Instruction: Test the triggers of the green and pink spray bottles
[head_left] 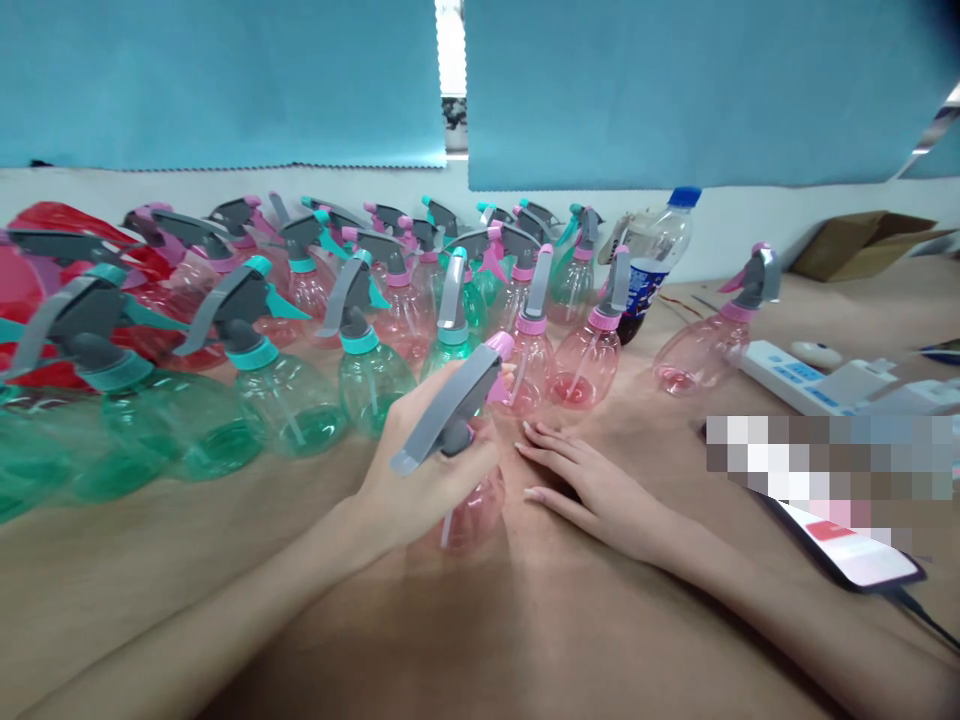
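My left hand [427,440] is wrapped around the neck of a pink spray bottle [474,510] with a grey and pink trigger head. Its clear pink body stands on the brown table below my fingers. My right hand [581,470] lies on the table to the right of that bottle, fingers stretched out and holding nothing. Just beyond my fingertips stands another pink spray bottle [589,365], upright. Green spray bottles, one of them [379,385] close behind my left hand, line up toward the left.
Several more spray bottles [401,310] crowd the back left, near red plastic [56,220]. A cola bottle [649,270] stands behind. To the right are a lone pink spray bottle [701,350], a power strip [795,375], a phone [862,550] with a cable, and a cardboard box [855,245].
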